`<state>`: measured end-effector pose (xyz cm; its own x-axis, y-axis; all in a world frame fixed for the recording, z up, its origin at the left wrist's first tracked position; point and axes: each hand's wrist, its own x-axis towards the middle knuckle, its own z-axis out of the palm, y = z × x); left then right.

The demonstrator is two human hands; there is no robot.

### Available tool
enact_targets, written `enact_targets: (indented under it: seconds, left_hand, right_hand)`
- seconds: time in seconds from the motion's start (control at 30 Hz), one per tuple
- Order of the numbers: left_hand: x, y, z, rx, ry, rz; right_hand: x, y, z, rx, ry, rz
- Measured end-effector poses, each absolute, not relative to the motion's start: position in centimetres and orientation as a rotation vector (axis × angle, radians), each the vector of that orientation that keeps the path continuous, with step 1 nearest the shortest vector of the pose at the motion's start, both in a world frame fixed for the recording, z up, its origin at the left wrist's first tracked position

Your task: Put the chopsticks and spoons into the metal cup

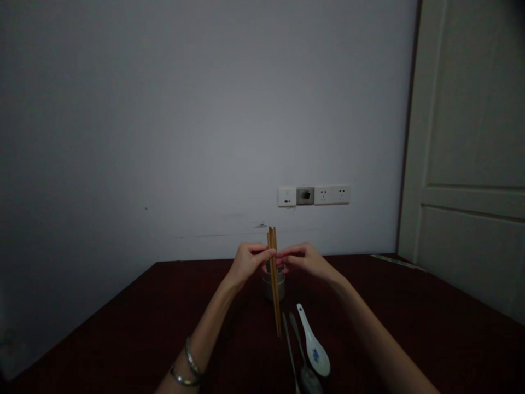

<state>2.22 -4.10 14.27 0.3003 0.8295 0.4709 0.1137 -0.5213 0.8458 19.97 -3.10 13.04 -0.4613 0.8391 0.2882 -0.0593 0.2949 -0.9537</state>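
Observation:
A bundle of wooden chopsticks [274,290] stands nearly upright in front of me, tilted a little, with its lower ends toward me. My left hand [248,265] pinches it near the upper part between thumb and fingers. From the other side, my right hand [305,260] closes its fingertips at the same height against the chopsticks. Just behind them is a greyish round container [280,285] with something pink at its top, partly hidden by the hands and chopsticks.
A white ceramic spoon [315,347] with a blue mark lies nearer me on the dark red table [164,328]. Beside it are a metal spoon [310,380] and a thin metal utensil [290,347]. Wall sockets [331,195] are behind, and a pale door [471,164] stands right.

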Motion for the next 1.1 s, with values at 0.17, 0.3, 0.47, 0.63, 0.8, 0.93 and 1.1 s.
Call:
enact_targets:
  seconds: [0.17, 0.3, 0.47, 0.63, 0.8, 0.93, 1.1]
  left_hand:
    - [1.6, -3.6, 14.3, 1.840, 0.886, 1.367]
    - [1.5, -3.4, 14.2, 1.822, 0.904, 1.378]
    - [1.4, -3.2, 14.0, 1.838, 0.885, 1.358]
    - [1.4, -3.0, 13.9, 1.860, 0.869, 1.312]
    - [1.5, -3.0, 13.9, 1.841, 0.849, 1.278]
    - [1.6, -3.1, 13.8, 1.799, 0.837, 1.266]
    - [1.9, -3.2, 13.8, 1.713, 0.807, 1.284]
  right_hand:
    - [18.0, -3.3, 12.0, -0.614, -1.754, 1.281]
    - [17.1, -3.3, 11.6, -0.667, -1.795, 1.100]
    - [16.9, -3.3, 11.4, -0.686, -1.789, 1.073]
    - [17.1, -3.1, 11.2, -0.680, -1.798, 1.081]
    - [17.2, -3.1, 11.0, -0.667, -1.767, 1.143]
    - [17.3, -3.3, 11.1, -0.672, -1.755, 1.156]
    - [17.2, -3.2, 10.9, -0.667, -1.715, 1.204]
